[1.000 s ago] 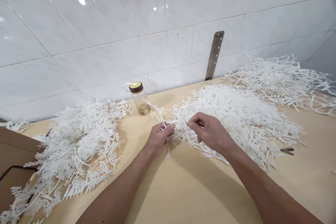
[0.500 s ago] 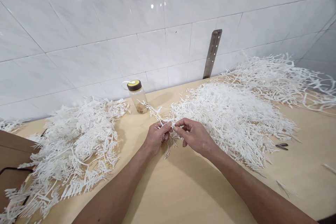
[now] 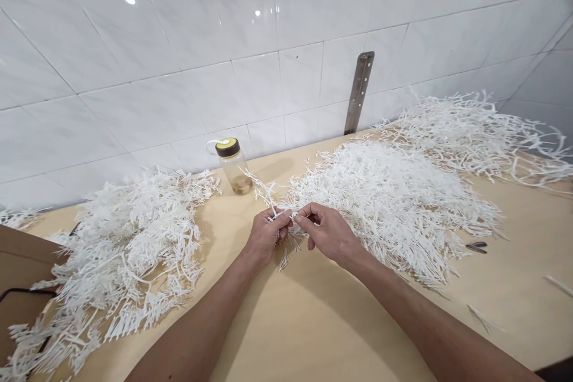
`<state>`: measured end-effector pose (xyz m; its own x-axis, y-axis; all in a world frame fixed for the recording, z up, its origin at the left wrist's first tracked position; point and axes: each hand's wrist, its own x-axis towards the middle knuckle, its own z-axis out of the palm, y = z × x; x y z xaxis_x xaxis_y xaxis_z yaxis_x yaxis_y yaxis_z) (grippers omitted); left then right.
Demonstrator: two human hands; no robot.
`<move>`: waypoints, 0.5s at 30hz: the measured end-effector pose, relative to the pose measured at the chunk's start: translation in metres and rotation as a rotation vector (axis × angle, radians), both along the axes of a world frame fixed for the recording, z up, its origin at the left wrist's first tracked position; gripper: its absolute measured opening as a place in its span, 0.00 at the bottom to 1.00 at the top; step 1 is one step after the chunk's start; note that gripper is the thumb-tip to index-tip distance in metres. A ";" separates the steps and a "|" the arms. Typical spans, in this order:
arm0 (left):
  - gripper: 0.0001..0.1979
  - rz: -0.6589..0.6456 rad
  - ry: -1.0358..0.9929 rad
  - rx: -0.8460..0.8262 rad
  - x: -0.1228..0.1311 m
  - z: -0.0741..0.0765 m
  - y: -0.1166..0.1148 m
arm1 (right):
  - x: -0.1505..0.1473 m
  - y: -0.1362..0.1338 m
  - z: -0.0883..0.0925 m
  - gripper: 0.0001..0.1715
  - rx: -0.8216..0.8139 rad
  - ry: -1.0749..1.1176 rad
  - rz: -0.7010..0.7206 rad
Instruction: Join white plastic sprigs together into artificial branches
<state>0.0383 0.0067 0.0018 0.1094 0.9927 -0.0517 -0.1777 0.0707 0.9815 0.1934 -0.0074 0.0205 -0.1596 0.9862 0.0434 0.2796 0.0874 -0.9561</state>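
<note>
Over the middle of the table, my left hand [image 3: 267,233] is closed around a white branched plastic stem [image 3: 265,191], whose thin twigs stick out above and below the fingers. My right hand [image 3: 326,228] pinches at the same stem with thumb and forefinger, close beside the left thumb. The small piece between the fingertips is too fine to make out. Just behind my right hand spreads a wide heap of short white plastic sprigs [image 3: 385,203]. Left of my hands lies a second heap of white branched pieces [image 3: 138,239].
A clear bottle [image 3: 235,170] with a dark and yellow lid stands near the tiled wall. Longer white stems [image 3: 474,131] are piled at the back right. Small dark snips [image 3: 477,247] lie by the right heap. A cardboard box [image 3: 27,262] is at the left edge.
The view has shifted slightly. Both hands keep nearly the same place and grip, with my right fingertips a little nearer the left thumb.
</note>
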 end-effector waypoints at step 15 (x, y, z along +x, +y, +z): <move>0.20 -0.052 -0.061 0.061 0.005 0.007 -0.006 | 0.019 -0.004 0.008 0.16 -0.076 0.246 0.252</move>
